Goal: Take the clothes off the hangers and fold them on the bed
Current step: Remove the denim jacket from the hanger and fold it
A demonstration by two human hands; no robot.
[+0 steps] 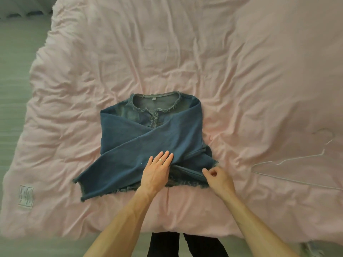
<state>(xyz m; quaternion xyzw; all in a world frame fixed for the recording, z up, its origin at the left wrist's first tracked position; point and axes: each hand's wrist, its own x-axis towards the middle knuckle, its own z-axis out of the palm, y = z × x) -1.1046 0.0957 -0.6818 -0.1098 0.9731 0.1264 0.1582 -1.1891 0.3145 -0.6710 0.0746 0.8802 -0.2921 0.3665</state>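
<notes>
A blue denim top (130,138) with frayed edges lies flat on the pink duvet (167,52), neckline away from me. Its two sleeves are folded across the front and cross each other. One frayed cuff sticks out at the lower left. My left hand (157,170) presses flat with straight fingers on the crossed sleeve near the hem. My right hand (216,176) sits at the hem's right corner, fingers curled with thumb and forefinger close together; whether it pinches cloth I cannot tell. A thin pale wire hanger (297,165) lies bare on the duvet to the right.
The pink duvet covers most of the bed, with a white care label (26,196) at its lower left corner. A pale green sheet (14,71) shows along the left. My dark-clad legs (185,245) stand at the bed's near edge.
</notes>
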